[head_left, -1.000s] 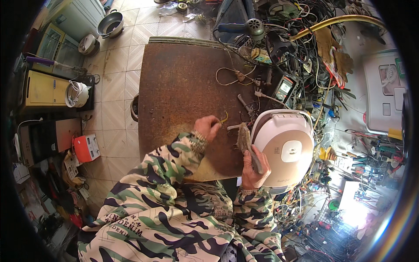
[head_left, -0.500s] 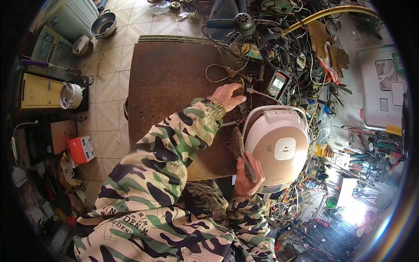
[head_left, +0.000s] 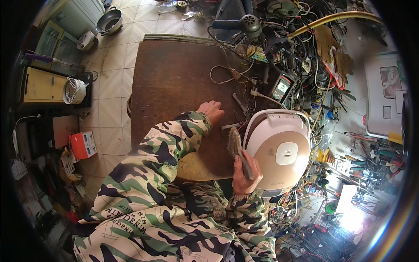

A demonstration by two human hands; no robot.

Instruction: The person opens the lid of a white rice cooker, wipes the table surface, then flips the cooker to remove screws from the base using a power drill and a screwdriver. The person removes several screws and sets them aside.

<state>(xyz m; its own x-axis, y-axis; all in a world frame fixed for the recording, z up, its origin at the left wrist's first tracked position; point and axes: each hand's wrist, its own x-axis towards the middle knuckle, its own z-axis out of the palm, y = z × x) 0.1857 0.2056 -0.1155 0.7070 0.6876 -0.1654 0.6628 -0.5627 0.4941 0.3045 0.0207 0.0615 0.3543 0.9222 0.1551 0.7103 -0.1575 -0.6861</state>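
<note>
My right hand (head_left: 247, 174) is wrapped round the handle of a worn brush (head_left: 235, 142), its bristles facing left over the table. Close beside it on the right stands a white and pinkish-gold rice cooker (head_left: 277, 153) with its lid closed. My left hand (head_left: 211, 112) is low over the brown tabletop (head_left: 174, 78), back upward; its fingers are loosely bent and slightly apart, and nothing shows in them. Between that hand and the cooker lie a short rod-like tool (head_left: 239, 103), a pale stick-like piece (head_left: 230, 126) and some thin wires.
Behind the cooker, a multimeter (head_left: 281, 87) with a lit display leans among tangled cables. A plug with a looped cord (head_left: 236, 74) lies on the table's far right part. A hair dryer (head_left: 248, 25) sits at the back edge. Tools and wires crowd the right side.
My left hand has drawn back left and nearer from the wires by the multimeter, uncovering the rod-like tool. The brush in my right hand has shifted slightly left, away from the cooker.
</note>
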